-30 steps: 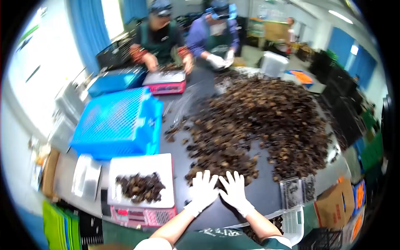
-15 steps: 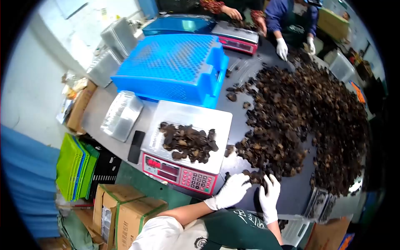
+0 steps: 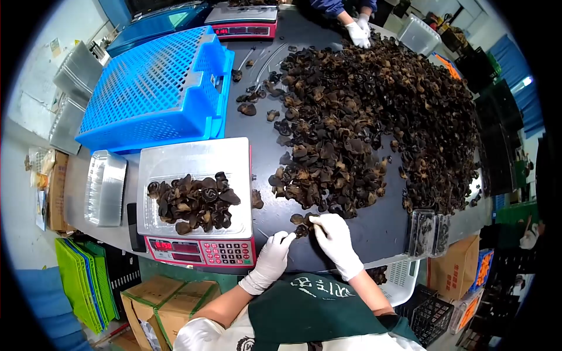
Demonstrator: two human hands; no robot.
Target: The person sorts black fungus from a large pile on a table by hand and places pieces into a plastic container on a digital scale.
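My right hand (image 3: 335, 240), in a white glove, pinches a few dark brown wood ear mushrooms (image 3: 301, 224) just above the grey table. My left hand (image 3: 270, 261), also gloved, has its fingertips drawn together at the left edge of the same pieces. To the left, a clear tray of wood ear mushrooms (image 3: 196, 202) rests on a red-and-white digital scale (image 3: 241, 225), whose red display seems to read 0.150. Beyond my hands spreads a large heap of loose wood ear mushrooms (image 3: 333, 140).
An upturned blue crate (image 3: 158, 88) stands behind the scale. Stacked clear trays (image 3: 106, 187) lie to its left, and more clear boxes (image 3: 422, 234) sit at the right front edge. Across the table, a co-worker's gloved hands (image 3: 358, 32) touch the heap; a second scale (image 3: 243, 26) is at the back.
My view has swung, so the table sits further left and squarer. My hands have lifted slightly and closed together around the small mushroom pieces. The co-worker's hands have come together at the heap.
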